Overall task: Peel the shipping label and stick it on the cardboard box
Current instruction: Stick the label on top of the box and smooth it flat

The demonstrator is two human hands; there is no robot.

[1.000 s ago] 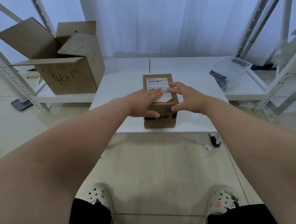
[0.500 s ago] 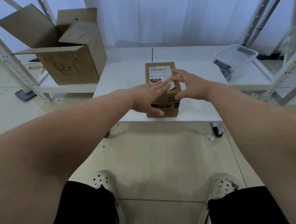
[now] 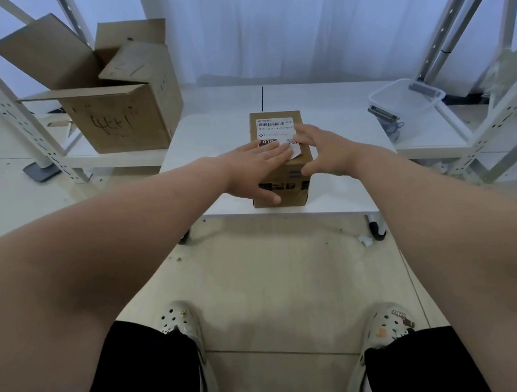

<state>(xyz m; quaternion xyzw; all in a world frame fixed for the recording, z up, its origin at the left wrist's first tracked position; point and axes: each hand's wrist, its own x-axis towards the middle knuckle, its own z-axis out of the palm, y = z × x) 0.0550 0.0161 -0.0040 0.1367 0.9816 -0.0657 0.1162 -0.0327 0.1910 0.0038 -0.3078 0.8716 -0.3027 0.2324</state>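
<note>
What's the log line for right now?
step: pressing shipping label down | left hand: flat on label | right hand: fingertips on label | cardboard box: on white table

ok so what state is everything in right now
shipping label, stuck on box top, near right corner lifted
small cardboard box, closed, upright on table
left hand, flat, pressing the label
right hand, fingers spread, touching the label
large cardboard box, flaps open
plastic tub, uncovered
</note>
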